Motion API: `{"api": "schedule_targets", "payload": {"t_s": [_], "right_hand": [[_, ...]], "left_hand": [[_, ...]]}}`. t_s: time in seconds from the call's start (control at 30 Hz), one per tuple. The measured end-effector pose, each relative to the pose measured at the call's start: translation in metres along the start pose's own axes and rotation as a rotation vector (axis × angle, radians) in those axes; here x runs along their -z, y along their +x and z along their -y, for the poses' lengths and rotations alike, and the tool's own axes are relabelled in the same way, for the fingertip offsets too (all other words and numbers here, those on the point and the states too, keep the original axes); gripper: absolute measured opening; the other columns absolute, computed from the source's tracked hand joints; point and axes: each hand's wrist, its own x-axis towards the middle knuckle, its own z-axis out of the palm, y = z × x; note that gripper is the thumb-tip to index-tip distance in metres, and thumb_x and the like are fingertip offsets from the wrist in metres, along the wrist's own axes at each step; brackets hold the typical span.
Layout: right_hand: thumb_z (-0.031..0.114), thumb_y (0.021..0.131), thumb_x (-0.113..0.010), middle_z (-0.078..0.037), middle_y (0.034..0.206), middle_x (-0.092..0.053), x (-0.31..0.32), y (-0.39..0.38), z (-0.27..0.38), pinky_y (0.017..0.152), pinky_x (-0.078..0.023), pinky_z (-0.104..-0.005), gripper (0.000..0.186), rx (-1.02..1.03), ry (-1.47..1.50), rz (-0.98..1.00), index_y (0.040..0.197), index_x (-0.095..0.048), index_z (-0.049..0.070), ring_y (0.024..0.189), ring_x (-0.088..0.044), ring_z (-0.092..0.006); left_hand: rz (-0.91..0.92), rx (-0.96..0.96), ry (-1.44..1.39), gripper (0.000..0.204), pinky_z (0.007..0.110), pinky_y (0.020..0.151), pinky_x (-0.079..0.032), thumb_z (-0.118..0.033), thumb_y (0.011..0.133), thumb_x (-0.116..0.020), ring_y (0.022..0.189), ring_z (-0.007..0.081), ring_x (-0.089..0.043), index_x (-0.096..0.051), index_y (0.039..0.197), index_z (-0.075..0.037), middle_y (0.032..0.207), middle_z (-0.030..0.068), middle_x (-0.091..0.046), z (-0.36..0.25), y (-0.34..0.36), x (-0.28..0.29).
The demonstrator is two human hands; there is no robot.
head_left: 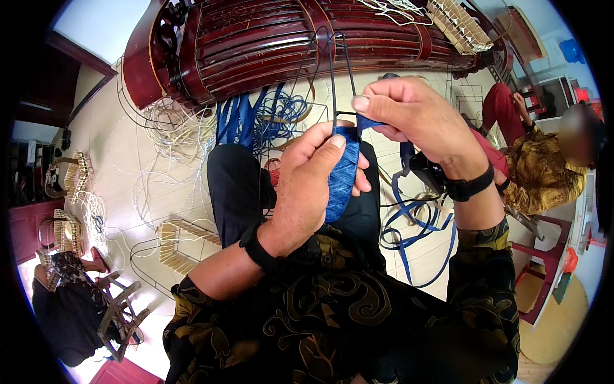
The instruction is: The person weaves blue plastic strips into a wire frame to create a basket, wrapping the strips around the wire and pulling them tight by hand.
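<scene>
My left hand (297,182) is closed around a narrow dark wire frame (333,77), its thumb pressed on the blue band wrapping (343,173) that covers the lower part. Bare wires rise above the wrapping toward the bench. At the top edge of the wrapping, my right hand (425,118) pinches a flat blue strip (369,123) between thumb and fingers. The strip bends around the frame's right wire there. Loose loops of blue strip (404,242) lie on the floor below my right forearm.
A dark red slatted wooden bench (256,41) stands ahead, with a cream woven basket (457,25) on it. Blue strips (236,121) and tangled cream strips (171,137) lie before it. A part-woven frame (176,249) is at left. People sit at right (540,169) and left (67,313).
</scene>
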Motion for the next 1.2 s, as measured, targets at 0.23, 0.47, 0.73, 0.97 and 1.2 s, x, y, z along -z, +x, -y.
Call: {"api": "schedule_targets", "payload": {"t_s": [0.23,0.47,0.73,0.97,1.2], "right_hand": [[0.026,0.096,-0.060,0.008,0.067,-0.051,-0.010,0.019,0.001,0.054,-0.036,-0.0173,0.028,-0.026,-0.032,0.003,0.076,-0.065,0.007,0.061,-0.043,-0.0003],[0.026,0.095,-0.059,0.008,0.066,-0.050,-0.009,0.025,0.000,0.052,-0.035,-0.0189,0.028,-0.038,-0.095,0.010,0.077,-0.065,0.006,0.059,-0.043,-0.0006],[0.025,0.095,-0.058,0.006,0.064,-0.051,-0.012,0.025,0.008,0.051,-0.034,-0.0222,0.028,0.003,-0.313,-0.001,0.079,-0.065,0.004,0.057,-0.042,-0.0026],[0.018,0.094,-0.062,0.002,0.079,-0.061,-0.009,0.006,0.006,0.066,-0.044,-0.0205,0.018,0.145,-0.270,-0.090,0.100,-0.068,0.002,0.074,-0.053,-0.0037],[0.013,0.088,-0.070,-0.002,0.091,-0.069,-0.015,-0.002,-0.026,0.075,-0.049,-0.0235,0.022,0.337,-0.338,-0.267,0.105,-0.068,0.000,0.083,-0.060,-0.0066]], "left_hand": [[0.029,0.035,-0.227,0.033,0.034,0.070,-0.055,-0.017,0.100,-0.040,0.081,0.0255,-0.068,-0.050,0.121,0.006,0.097,0.0184,-0.065,0.000,0.007,0.013],[0.116,0.041,-0.199,0.038,0.036,0.084,-0.053,-0.019,0.095,-0.045,0.094,0.0257,-0.065,-0.051,0.123,0.006,0.108,0.0157,-0.064,-0.008,0.018,0.030],[-0.035,-0.062,0.118,0.024,0.021,0.068,-0.046,-0.006,0.083,-0.065,0.078,0.0062,-0.058,-0.063,0.104,0.005,0.089,0.0058,-0.066,-0.014,0.022,0.013],[-0.130,-0.090,0.201,0.010,0.023,0.057,-0.044,-0.006,0.084,-0.063,0.066,0.0056,-0.055,-0.064,0.085,0.004,0.075,0.0034,-0.064,-0.009,0.032,0.014],[-0.089,-0.140,0.157,0.011,0.021,0.055,-0.042,-0.004,0.084,-0.061,0.064,0.0034,-0.052,-0.062,0.092,0.004,0.076,0.0018,-0.063,-0.003,0.031,0.012]]}}
